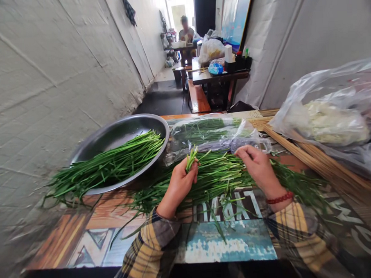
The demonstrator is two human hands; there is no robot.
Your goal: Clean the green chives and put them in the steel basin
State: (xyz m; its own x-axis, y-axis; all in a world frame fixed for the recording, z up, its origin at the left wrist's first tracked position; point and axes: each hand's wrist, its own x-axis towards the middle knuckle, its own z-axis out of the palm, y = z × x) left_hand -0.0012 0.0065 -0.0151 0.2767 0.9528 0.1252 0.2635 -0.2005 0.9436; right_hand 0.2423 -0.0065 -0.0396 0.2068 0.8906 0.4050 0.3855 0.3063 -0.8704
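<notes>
My left hand (179, 183) is closed around a small bunch of garlic chives (191, 158), their pale cut ends pointing up. To its right, my right hand (260, 170) has thumb and fingers pinched together; whatever they hold, if anything, is too small to name. Beneath and between both hands lies a loose pile of garlic chives (219, 174) on the table. A metal basin (111, 136) stands on the left, with a bundle of chives (121, 160) inside and leaf tips hanging over its rim. Behind the pile, a clear plastic bag (185, 133) contains more greens.
Wooden sticks (292, 146) lie on the patterned table (227, 243) at right, beside a clear bag (335, 116) with pale contents. White walls flank both sides. Another table (201, 77) holding bags stands farther back, and a person (186, 34) is beyond it.
</notes>
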